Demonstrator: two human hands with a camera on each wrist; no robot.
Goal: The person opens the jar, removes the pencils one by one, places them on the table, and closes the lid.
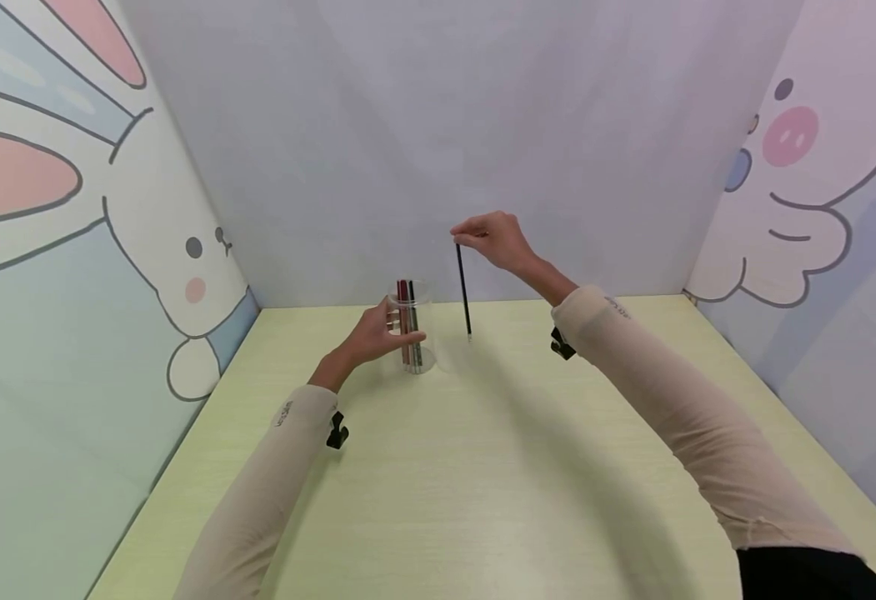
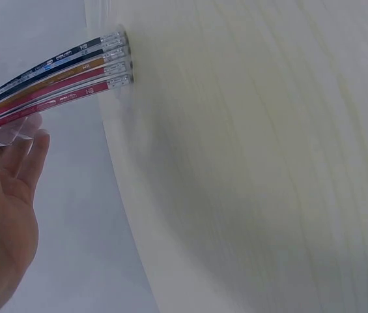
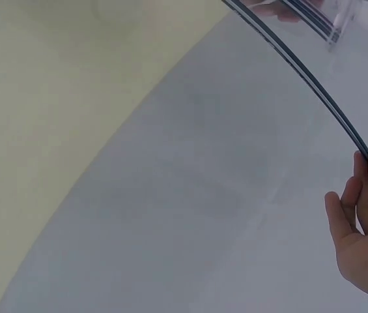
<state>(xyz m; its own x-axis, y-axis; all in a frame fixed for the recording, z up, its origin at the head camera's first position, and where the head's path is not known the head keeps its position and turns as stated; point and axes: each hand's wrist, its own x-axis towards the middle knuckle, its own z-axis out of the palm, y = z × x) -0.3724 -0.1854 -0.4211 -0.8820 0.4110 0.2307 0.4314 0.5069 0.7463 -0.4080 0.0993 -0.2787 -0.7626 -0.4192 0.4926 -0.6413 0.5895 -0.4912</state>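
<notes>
At the back of the table, my left hand (image 1: pixel 370 333) grips a clear cup (image 1: pixel 427 317) from its left side, thumb across the front. Several pencils (image 1: pixel 406 325) stand in the cup; the left wrist view shows red, orange and dark pencils (image 2: pixel 56 81) with their silver-banded ends at the cup's base. My right hand (image 1: pixel 499 239), to the right of the cup and higher, pinches a dark pencil (image 1: pixel 463 287) by its top end. That pencil hangs nearly upright, apart from the cup. In the right wrist view, fingertips and thumb hold the dark pencil (image 3: pixel 301 68) at one end.
The pale yellow table (image 1: pixel 438 483) meets a light grey back wall (image 1: pixel 468 125). Side panels carry a cartoon rabbit (image 1: pixel 160 208) on the left and a pink-nosed cartoon animal (image 1: pixel 820 192) on the right. Black wrist mounts sit under both sleeves.
</notes>
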